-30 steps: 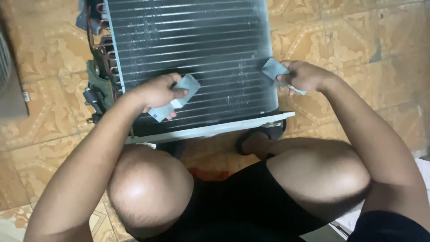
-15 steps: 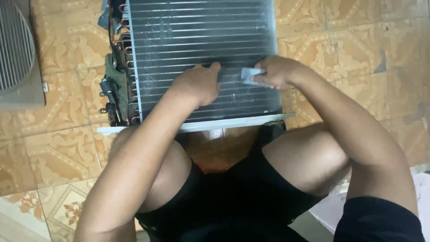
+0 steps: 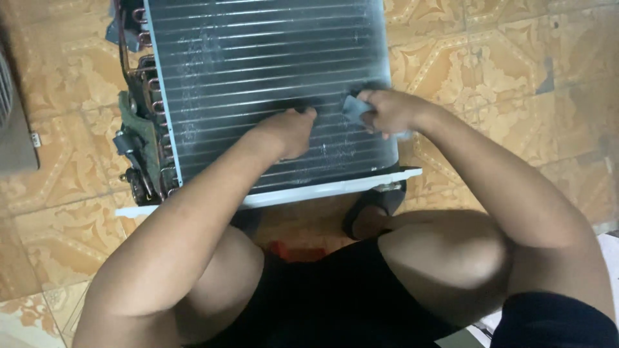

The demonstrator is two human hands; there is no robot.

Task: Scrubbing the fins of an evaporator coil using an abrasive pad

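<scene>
The wide grey finned metal coil panel (image 3: 271, 90), a slab of thin horizontal fins with tubes running across it, lay flat on the tiled floor in front of the squatting person, its white plastic bottom rail (image 3: 322, 191) nearest the knees. Whitish scuffs and dust marked the fins, mostly in the lower right part. The right hand (image 3: 393, 111) sat at the panel's right edge, fingers curled closed around a small pale grey flat tool or pad (image 3: 356, 107) (too small to tell which), pressed against the fins. The left hand (image 3: 287, 132) rested on the fin face just beside it, near the centre-right, fingers bent down onto the metal; whether it gripped anything could not be told, nothing showed under the palm. The two hands were near each other but apart.

Judging from this, the work was on the fin surface, and doing it well would call for strokes running along the fins, light pressure so the thin metal did not bend, and the left hand steadying the panel.

On the panel's left side stood copper U-bend tubes (image 3: 149, 77) and a dark green bracket with wiring (image 3: 138, 145). A red object (image 3: 293, 251) lay on the floor between the legs, partly hidden. A dark sandal (image 3: 374, 209) sat under the rail. Orange patterned ceramic floor tiles (image 3: 490, 51) surrounded everything, and a grey grille-like unit (image 3: 13, 122) sat at the left edge.
</scene>
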